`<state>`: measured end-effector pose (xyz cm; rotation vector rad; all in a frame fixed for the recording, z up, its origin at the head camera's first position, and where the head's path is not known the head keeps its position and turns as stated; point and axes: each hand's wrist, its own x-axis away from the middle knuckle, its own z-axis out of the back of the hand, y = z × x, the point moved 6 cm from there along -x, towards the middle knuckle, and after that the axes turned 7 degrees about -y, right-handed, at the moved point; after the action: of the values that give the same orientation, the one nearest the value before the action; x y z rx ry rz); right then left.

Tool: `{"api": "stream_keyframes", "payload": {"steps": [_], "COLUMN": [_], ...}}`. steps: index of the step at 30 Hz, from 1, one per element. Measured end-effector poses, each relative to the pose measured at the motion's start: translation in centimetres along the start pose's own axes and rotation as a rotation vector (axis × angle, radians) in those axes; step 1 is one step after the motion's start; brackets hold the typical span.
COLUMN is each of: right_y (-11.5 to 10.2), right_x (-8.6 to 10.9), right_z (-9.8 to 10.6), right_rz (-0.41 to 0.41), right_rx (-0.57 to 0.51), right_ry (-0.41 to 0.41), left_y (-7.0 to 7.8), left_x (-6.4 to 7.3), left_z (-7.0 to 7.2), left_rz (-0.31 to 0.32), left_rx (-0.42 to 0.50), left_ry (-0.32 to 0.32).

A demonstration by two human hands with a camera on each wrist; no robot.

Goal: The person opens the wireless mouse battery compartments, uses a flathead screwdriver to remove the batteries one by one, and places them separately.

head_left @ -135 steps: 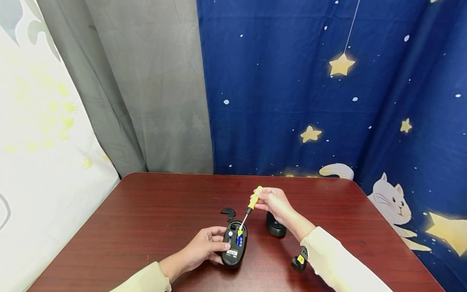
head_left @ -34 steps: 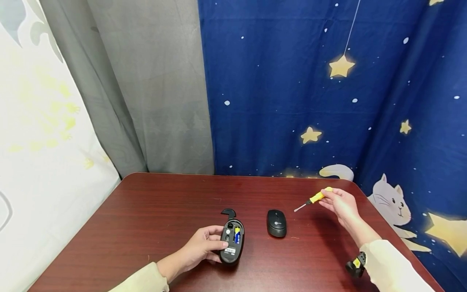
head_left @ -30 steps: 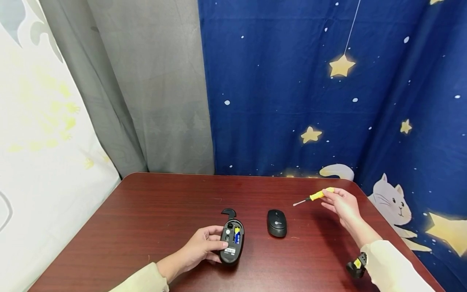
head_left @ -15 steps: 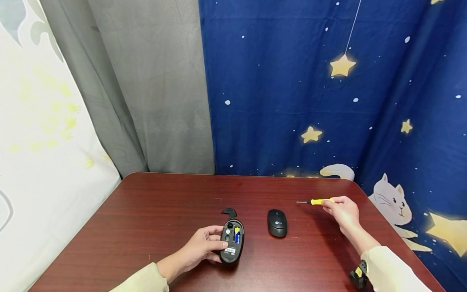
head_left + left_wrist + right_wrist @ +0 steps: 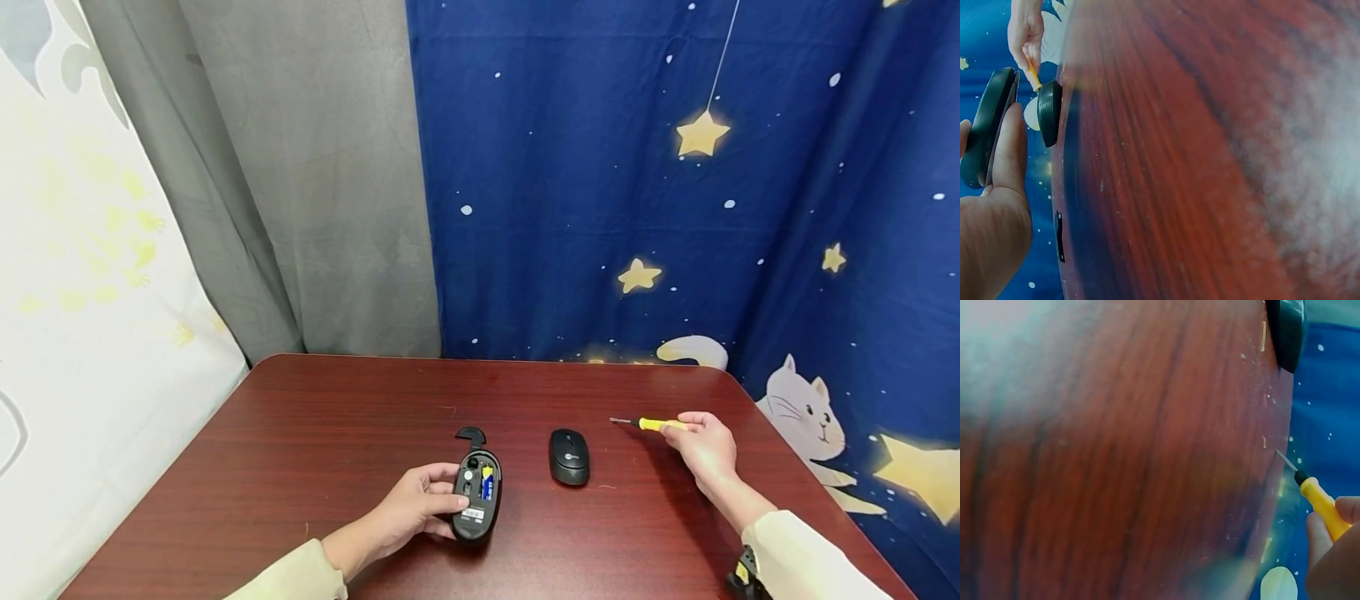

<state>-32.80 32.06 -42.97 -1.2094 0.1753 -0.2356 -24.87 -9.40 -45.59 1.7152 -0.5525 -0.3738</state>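
Observation:
My left hand (image 5: 414, 504) grips a black computer mouse (image 5: 476, 527), underside up, by its left edge with the thumb on top. Its battery bay is uncovered, and a blue and yellow battery (image 5: 487, 483) sits inside. Over on the right, my right hand (image 5: 705, 448) pinches the yellow handle of a small screwdriver (image 5: 654, 424). Its metal shaft points left, almost level, low over the table. In the right wrist view the screwdriver tip (image 5: 1279, 453) appears at or just above the tabletop; contact is unclear.
A second black mouse (image 5: 570, 458) lies right side up between the two hands. The black battery cover (image 5: 471, 435) lies just beyond the held mouse. Everything is on a dark red wooden table (image 5: 337, 417), with curtains (image 5: 570, 208) behind its far edge.
The screwdriver tip was at the battery in the held mouse; my right hand has since carried it right, then levelled and lowered it towards the table. My left hand stays nearly still.

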Motion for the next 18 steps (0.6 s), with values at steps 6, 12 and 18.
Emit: {"api": "stream_keyframes", "payload": {"steps": [6, 12, 18], "right_y": [0.9, 1.2, 1.4], "right_x": [0.8, 1.4, 1.6], "right_z": [-0.6, -0.7, -0.9], "right_rz": [-0.028, -0.014, -0.016], "right_rx": [-0.02, 0.165, 0.269], "right_ry": [-0.025, 0.008, -0.017], "left_y": [0.0, 0.1, 0.0], "left_x": [0.0, 0.1, 0.1], "left_z": [0.0, 0.0, 0.0], "left_rz": [0.001, 0.0, 0.001], "left_rx": [-0.001, 0.001, -0.001], "left_ry": [0.004, 0.0, 0.003]}}
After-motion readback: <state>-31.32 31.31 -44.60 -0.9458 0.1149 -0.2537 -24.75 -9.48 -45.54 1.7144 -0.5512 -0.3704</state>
